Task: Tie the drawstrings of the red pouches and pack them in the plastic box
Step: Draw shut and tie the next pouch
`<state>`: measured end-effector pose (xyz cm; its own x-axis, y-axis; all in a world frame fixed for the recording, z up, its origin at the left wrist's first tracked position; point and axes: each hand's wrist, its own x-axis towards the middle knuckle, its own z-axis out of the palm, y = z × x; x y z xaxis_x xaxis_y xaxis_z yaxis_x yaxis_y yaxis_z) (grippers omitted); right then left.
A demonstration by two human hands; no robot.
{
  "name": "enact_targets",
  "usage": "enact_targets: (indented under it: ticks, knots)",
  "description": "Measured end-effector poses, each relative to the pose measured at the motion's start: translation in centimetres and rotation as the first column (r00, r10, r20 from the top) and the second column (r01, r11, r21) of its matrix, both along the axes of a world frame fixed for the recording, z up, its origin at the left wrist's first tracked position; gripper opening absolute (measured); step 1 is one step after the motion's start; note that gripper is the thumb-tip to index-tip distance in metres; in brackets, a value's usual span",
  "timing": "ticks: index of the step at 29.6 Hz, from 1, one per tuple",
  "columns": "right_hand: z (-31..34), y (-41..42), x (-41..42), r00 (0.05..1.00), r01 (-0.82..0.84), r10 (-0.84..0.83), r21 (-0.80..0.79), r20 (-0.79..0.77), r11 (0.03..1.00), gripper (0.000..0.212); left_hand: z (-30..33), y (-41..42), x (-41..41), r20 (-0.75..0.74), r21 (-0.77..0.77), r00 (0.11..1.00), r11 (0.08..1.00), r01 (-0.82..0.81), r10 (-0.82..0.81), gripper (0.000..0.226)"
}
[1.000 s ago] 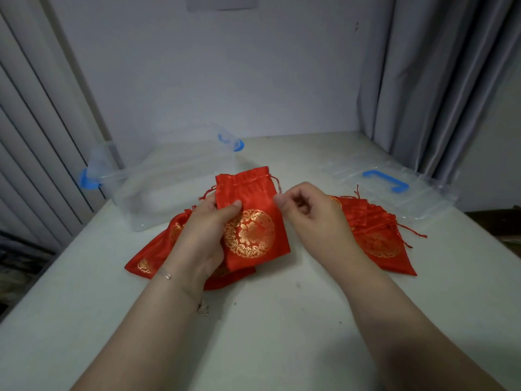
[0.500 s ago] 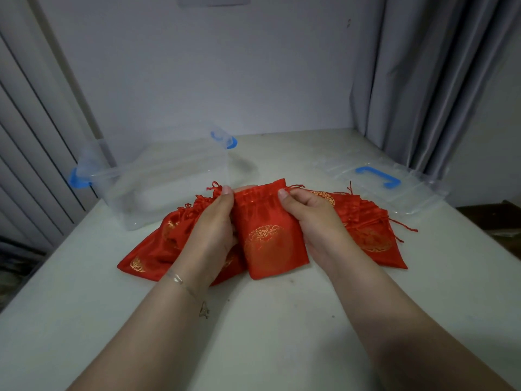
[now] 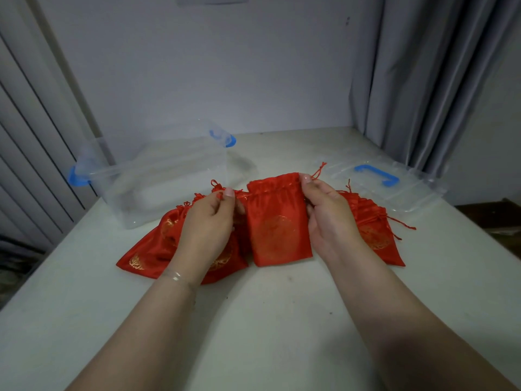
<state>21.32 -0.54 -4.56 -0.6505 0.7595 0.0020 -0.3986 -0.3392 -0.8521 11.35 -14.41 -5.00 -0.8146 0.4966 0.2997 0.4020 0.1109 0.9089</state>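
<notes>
The red pouch (image 3: 277, 221) lies flat in the middle of the bench (image 3: 253, 320), a little nearer the far edge. It looks soft, thin and light, and its shiny cloth may slip, so the best place to hold it is the strings at the top. The left hand (image 3: 208, 224) pinches the left drawstring (image 3: 239, 194) with curled fingers. The right hand (image 3: 327, 213) pinches the top right corner by the right drawstring (image 3: 318, 171). More red pouches (image 3: 158, 246) lie in piles on both sides. The plastic box (image 3: 158, 176) sits open near the far left corner. Its lid (image 3: 386, 184) lies by the right edge.
</notes>
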Motion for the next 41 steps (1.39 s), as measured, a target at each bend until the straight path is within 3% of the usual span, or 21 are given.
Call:
enact_targets:
  ticks: [2,7,10,12,15,17,21,25,28,30,33,36,39,41]
  knots:
    - [0.0,0.6,0.1,0.996,0.075,-0.076,0.025,0.045,0.997,0.018,0.1,-0.4,-0.1,-0.186,-0.029,0.982,1.000,0.000,-0.005,0.045]
    - [-0.3,1.5,-0.4,0.945,0.123,-0.168,0.170,0.280,0.978,0.037,1.3,-0.6,2.2,-0.197,0.181,0.940,0.932,0.314,-0.279,0.031]
    - [0.0,2.0,0.0,0.788,-0.066,-0.221,0.436,0.574,0.897,0.030,1.8,-0.8,3.3,-0.215,0.252,0.892,0.859,0.445,-0.399,0.033]
    - [0.2,2.3,0.3,0.731,-0.203,-0.209,0.500,0.649,0.842,0.026,1.8,-0.8,3.7,-0.246,0.247,0.852,0.820,0.516,-0.462,0.035]
    - [0.2,2.0,-0.5,0.584,-0.425,-0.277,0.578,0.763,0.696,0.047,1.6,-0.8,4.1,-0.232,0.199,0.832,0.813,0.547,-0.504,0.037]
    - [-0.2,1.8,-0.9,0.541,-0.481,-0.302,0.583,0.785,0.655,0.048,1.8,-0.9,4.2,-0.184,0.181,0.834,0.816,0.550,-0.521,0.036]
    - [-1.2,1.6,-0.4,0.622,-0.391,-0.312,0.630,0.718,0.671,0.037,1.3,-0.6,3.2,-0.242,-0.039,0.866,0.896,0.442,-0.438,0.030]
    - [-1.0,0.7,-0.4,0.844,-0.158,-0.247,0.661,0.476,0.734,0.024,0.4,-0.3,1.7,-0.317,-0.283,0.905,0.939,0.194,-0.283,0.024]
    - [-0.6,-0.8,-0.3,0.939,-0.079,-0.176,0.686,0.294,0.723,0.022,0.4,-0.6,0.6,-0.207,-0.255,0.965,0.961,0.105,-0.160,0.014]
    - [-0.3,-1.8,-0.1,0.963,-0.079,-0.128,0.702,0.237,0.707,0.019,0.4,-0.7,0.4,-0.151,-0.240,0.975,0.963,0.125,-0.165,0.015]
    - [-0.2,-2.8,0.2,0.985,-0.136,0.012,0.726,0.172,0.674,0.017,0.4,-0.7,0.7,-0.190,-0.259,0.963,0.956,0.141,-0.193,0.013]
    - [0.2,-3.6,0.4,0.977,-0.213,0.144,0.713,0.157,0.668,0.019,0.3,-0.7,0.8,-0.330,-0.255,0.932,0.965,0.062,-0.147,0.010]
    - [0.3,-3.3,0.5,0.979,-0.194,0.100,0.661,0.178,0.725,0.034,0.4,-0.6,0.9,-0.274,-0.232,0.944,0.965,0.119,-0.182,0.009]
    - [0.1,-2.5,0.4,0.968,-0.211,0.048,0.692,0.247,0.691,0.028,0.7,-0.6,1.3,-0.230,-0.196,0.955,0.970,0.142,-0.186,0.010]
